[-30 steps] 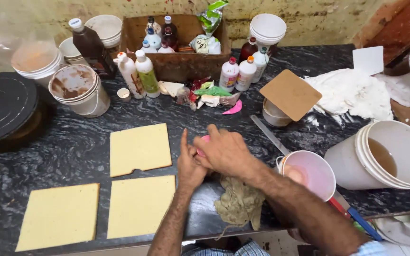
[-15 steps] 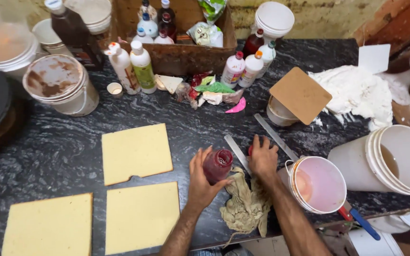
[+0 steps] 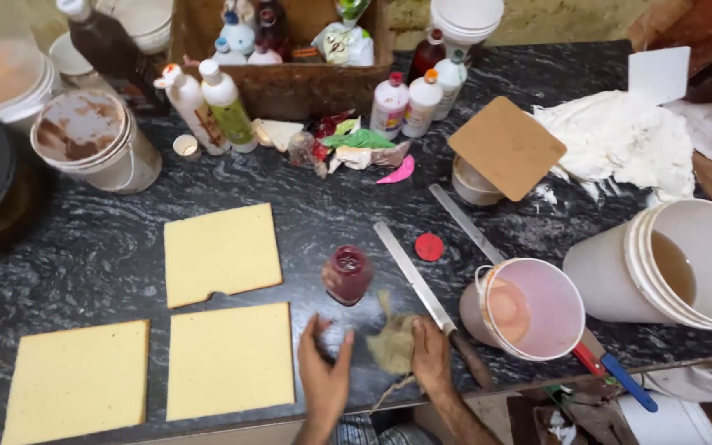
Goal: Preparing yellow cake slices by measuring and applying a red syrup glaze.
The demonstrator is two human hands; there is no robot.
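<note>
Head view, one frame.

Left hand (image 3: 324,375): near table edge, palm down over dark marbled table (image 3: 331,206); fingers apart, clamped on nothing. Sat just below small jar (image 3: 347,274), not touching.

Small jar: upright, open-topped, dark red contents, betw. cake sheets and long knife (image 3: 422,288). Red round lid (image 3: 429,246) lay flat to its right, past the blade, apart from jar.

Right hand (image 3: 430,356): fingers curled together on crumpled tan rag (image 3: 393,342), pressed to table just left of knife handle. Whether hand touched knife: cannot tell.

Long knife: flat, diagonal, blade up-left, dark handle toward table edge. Second narrow metal blade (image 3: 465,222) parallel, farther right.

Cake sheets, yellow, flat, 3 pcs: upper (image 3: 221,254), notch in lower edge; lower middle (image 3: 229,360); lower left (image 3: 76,381). Near each other, not overlapping.

Pink bucket (image 3: 529,309): right of knife, orange-pink liquid inside. Red-and-blue handled tool (image 3: 611,371) stuck out beneath it.

Stacked white buckets (image 3: 661,264): far right, tilted, brownish liquid inside.

Square brown board (image 3: 506,148): rested on a small cup (image 3: 471,183).

White cloth heap (image 3: 620,148): upper right.

Squeeze bottles (image 3: 212,111), (image 3: 409,103): upright, in front of brown crate (image 3: 290,82) at back.

Smeared white tub (image 3: 92,148): upper left, brown residue.
</note>
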